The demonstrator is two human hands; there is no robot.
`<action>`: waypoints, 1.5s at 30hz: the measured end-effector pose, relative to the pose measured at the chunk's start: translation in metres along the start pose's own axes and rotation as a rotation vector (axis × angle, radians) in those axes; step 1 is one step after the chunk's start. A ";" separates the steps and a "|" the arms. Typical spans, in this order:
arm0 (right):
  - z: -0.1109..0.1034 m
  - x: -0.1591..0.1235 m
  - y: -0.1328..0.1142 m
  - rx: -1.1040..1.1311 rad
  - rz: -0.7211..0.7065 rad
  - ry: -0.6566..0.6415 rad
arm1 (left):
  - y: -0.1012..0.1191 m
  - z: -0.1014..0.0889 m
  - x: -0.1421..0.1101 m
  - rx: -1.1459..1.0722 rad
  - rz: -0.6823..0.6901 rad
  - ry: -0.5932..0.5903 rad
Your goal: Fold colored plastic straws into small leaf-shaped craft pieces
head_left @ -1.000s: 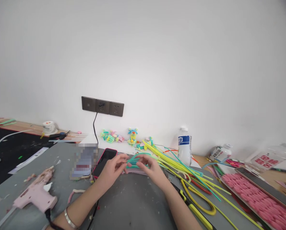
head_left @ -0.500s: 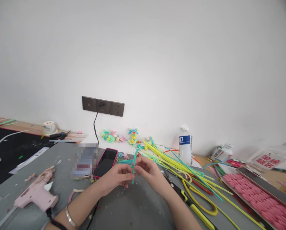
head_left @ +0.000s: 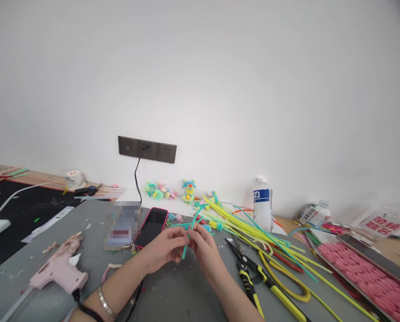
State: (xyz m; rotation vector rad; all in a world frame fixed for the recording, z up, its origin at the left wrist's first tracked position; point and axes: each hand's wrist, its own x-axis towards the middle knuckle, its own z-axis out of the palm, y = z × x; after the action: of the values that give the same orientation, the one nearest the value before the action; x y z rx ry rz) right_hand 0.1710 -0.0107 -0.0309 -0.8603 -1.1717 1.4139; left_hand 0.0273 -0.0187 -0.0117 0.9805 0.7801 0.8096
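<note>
A teal pipe cleaner (head_left: pixel 194 218) is pinched between both hands above the grey mat. Its upper part curves to the right, and a short straight end points down. My left hand (head_left: pixel 165 248) grips it with thumb and fingers from the left. From the right, the fingertips of my right hand (head_left: pixel 205 248) press on it close to the left thumb. Behind the hands lies a bundle of short teal pieces (head_left: pixel 203 227), partly hidden by them. Right of my right forearm rest black-and-yellow pliers-like cutters (head_left: pixel 250 264).
Long yellow pipe cleaners (head_left: pixel 233 217) spread across the right. A pink glue gun (head_left: pixel 59 273) with a cord lies at left, near a pink-edged phone (head_left: pixel 152 227). A white bottle (head_left: pixel 263 205) and small colourful figures (head_left: pixel 188 191) stand by the wall.
The pipe cleaner's lower end has tilted to the left. My right hand has turned more upright and closer to the left, uncovering more of the cutters. The view has shifted slightly.
</note>
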 end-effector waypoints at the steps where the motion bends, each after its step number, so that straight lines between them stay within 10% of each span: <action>1: -0.003 0.002 0.000 0.006 0.007 -0.045 | -0.001 0.000 0.000 0.004 -0.004 0.001; 16: -0.027 -0.001 -0.029 -0.140 0.083 -0.436 | -0.002 -0.001 0.001 0.071 -0.061 -0.036; 32: -0.023 -0.013 -0.027 -0.122 -0.090 -0.241 | 0.010 0.006 -0.007 0.057 -0.046 -0.147; 45: -0.020 -0.021 -0.024 -0.436 -0.480 -0.129 | 0.010 0.008 -0.005 0.000 0.118 0.097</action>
State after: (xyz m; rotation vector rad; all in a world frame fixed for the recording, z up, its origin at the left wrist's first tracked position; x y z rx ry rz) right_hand 0.2007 -0.0285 -0.0156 -0.7180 -1.6911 0.8427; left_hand 0.0297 -0.0229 0.0014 1.0000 0.8110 0.9649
